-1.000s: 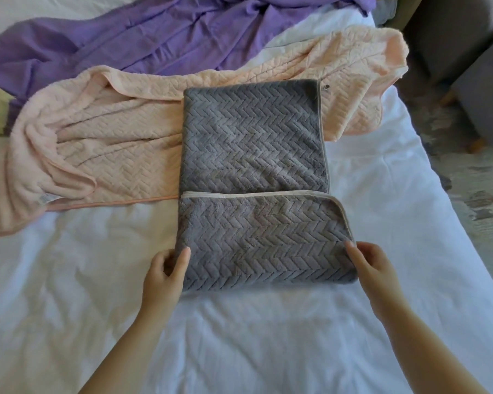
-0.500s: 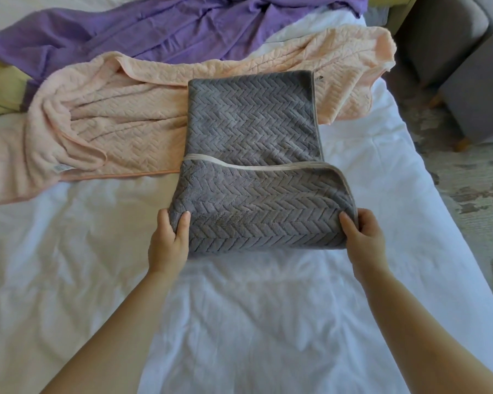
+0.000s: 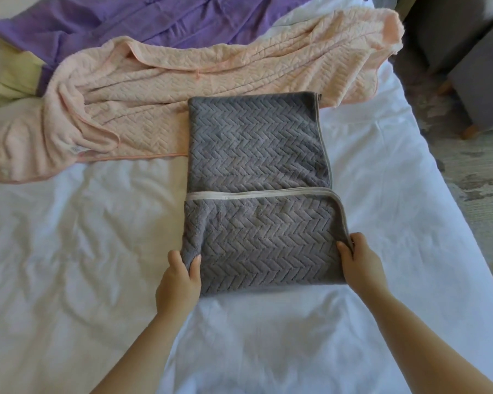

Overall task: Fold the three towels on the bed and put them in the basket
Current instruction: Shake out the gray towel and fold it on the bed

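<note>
Grips: our left grip [image 3: 180, 280] and right grip [image 3: 359, 265] pinch the grey towel [image 3: 256, 143] at its near fold.
Axis: long, straight away from us.

purple towel [image 3: 160, 27] cut off at top | peach towel [image 3: 239, 72] label [image 3: 76, 149] unreadable (too small)

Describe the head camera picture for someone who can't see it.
The left hand and right hand grip the near corners of a part-folded grey towel on a bed. A crumpled pink towel and a purple towel lie behind it.
</note>
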Motion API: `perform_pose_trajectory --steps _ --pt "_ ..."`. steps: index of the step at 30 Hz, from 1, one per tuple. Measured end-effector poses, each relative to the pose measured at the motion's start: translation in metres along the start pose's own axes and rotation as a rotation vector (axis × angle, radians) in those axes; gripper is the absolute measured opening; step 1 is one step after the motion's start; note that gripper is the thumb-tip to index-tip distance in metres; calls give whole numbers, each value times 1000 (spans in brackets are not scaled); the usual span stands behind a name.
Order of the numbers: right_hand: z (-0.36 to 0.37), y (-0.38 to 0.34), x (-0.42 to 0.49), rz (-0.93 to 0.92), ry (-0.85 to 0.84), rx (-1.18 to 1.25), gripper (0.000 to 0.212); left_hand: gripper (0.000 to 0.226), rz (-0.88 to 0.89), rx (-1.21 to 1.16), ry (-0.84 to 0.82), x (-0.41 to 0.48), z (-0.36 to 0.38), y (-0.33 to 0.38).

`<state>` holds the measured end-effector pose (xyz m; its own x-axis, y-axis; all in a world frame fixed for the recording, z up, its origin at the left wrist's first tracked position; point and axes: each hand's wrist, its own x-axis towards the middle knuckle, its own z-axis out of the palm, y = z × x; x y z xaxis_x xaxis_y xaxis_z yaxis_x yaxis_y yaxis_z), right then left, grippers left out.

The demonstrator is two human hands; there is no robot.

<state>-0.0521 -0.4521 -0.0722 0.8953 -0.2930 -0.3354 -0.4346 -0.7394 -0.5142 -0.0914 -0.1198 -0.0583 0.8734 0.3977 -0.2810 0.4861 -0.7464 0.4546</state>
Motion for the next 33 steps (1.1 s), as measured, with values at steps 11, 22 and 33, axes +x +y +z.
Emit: perform_pose_trajectory --steps 11,22,33 --pt "-6 -16 21 64 -7 202 49 57 -159 -257 -25 42 -5 21" --pt "5 -58 76 7 69 105 36 33 -69 -196 168 88 5 33" --pt "53 -89 6 -574 -51 -419 55 50 729 453 44 40 43 57"
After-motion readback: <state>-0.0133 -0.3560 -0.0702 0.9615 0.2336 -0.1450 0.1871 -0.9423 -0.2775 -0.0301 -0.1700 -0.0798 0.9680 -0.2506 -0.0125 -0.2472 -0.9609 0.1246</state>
